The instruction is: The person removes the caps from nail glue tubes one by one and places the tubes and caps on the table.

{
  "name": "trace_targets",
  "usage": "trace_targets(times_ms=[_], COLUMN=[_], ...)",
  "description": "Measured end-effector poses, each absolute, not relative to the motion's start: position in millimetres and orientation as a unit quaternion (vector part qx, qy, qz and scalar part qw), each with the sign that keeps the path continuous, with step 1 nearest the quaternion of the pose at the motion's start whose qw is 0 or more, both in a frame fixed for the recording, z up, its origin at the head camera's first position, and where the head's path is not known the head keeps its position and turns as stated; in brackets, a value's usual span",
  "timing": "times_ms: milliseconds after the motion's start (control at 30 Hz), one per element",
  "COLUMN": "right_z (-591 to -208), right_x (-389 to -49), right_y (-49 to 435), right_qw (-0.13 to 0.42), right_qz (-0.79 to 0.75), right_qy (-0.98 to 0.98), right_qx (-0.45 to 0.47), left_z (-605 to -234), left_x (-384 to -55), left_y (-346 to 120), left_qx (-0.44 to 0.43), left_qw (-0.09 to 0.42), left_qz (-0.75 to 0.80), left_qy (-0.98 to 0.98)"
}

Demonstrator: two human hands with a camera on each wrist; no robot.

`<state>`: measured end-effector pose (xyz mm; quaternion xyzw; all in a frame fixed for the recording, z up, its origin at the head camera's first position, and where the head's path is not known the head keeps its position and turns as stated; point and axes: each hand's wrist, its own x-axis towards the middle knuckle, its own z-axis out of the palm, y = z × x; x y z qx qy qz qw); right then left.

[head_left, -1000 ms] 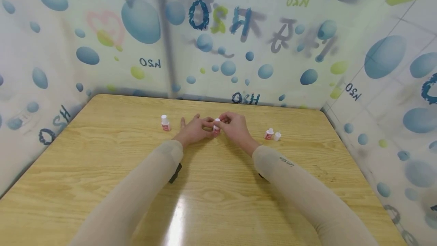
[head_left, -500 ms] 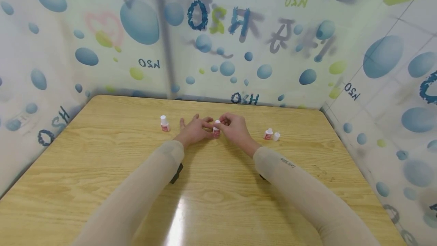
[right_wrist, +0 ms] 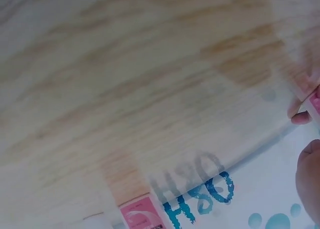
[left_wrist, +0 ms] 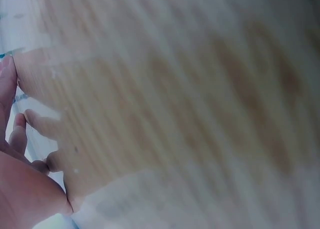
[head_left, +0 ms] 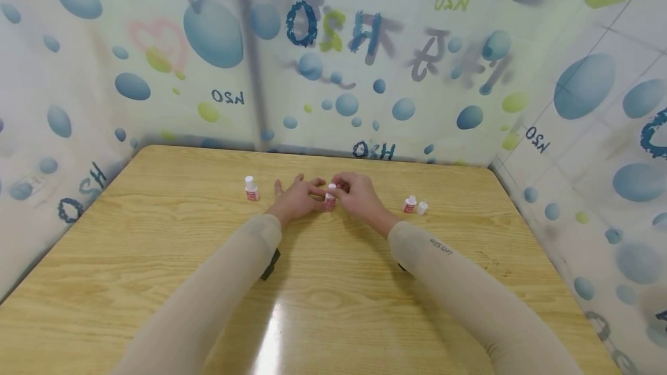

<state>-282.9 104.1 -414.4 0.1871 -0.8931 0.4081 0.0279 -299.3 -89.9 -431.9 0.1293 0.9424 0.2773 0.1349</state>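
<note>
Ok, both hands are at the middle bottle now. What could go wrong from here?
The middle bottle may tip or slip: the left hand holds it low while the right hand is at its top, so uneven force could tilt it.

The right bottle looks uncapped; a swing of the right hand that way might knock it over.

The loose cap beside it is small and could get brushed away.

The table [head_left: 333, 305] looks like varnished wood, smooth and glossy, with a bright shine. The bottles [head_left: 330, 201] look like smooth plastic, with paper-like labels [right_wrist: 142, 216]. The sleeves [head_left: 208, 294] are matt cloth.
</note>
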Motion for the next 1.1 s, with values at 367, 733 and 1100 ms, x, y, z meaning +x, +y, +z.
trace_targets(times_ms=[367,733,1100], right_z=[-418.2,-414.2,-418.4], right_x=[-283.3,-277.5,-278.2], right_y=[105.8,101.9,102.8], right_qw=[0.017,0.019,0.02], right_qz=[0.414,0.467,0.45], right_qy=[-0.891,-0.878,-0.885], right_qx=[0.184,0.107,0.12], left_z=[-428.2,-429.9,-430.7], left_x=[-297.5,-298.7,-298.9], left_y=[-90.5,-88.8,-90.1], left_qx=[0.13,0.12,0.12], left_qw=[0.138,0.14,0.141], left_qz=[0.28,0.293,0.302], left_qy=[0.941,0.938,0.935])
